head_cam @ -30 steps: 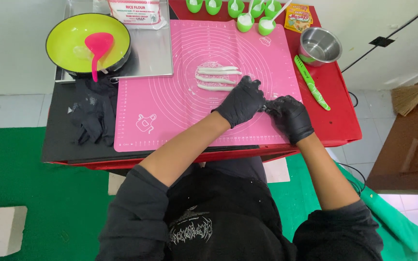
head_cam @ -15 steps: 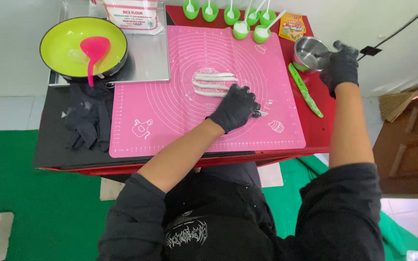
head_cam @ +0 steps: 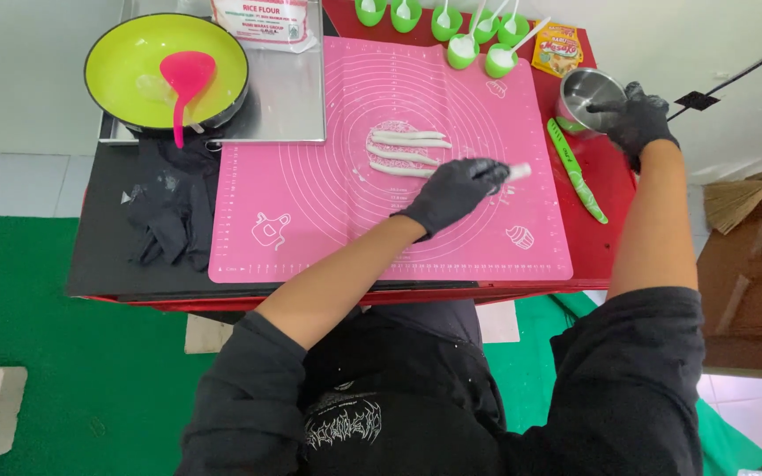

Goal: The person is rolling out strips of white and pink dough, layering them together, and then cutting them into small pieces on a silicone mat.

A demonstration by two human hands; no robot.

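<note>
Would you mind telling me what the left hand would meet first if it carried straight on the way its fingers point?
The left hand, holding a white dough piece, points right and slightly away. It would probably meet the green tool first, though height is unclear.

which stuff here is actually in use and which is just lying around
In use:
- left hand holding a white dough piece
- right hand at the small steel cup
- pink silicone mat
- rolled white dough strips

Lying about:
- lime green pan with pink ladle
- spare black gloves
- green knife
- green cups with spoons
</note>
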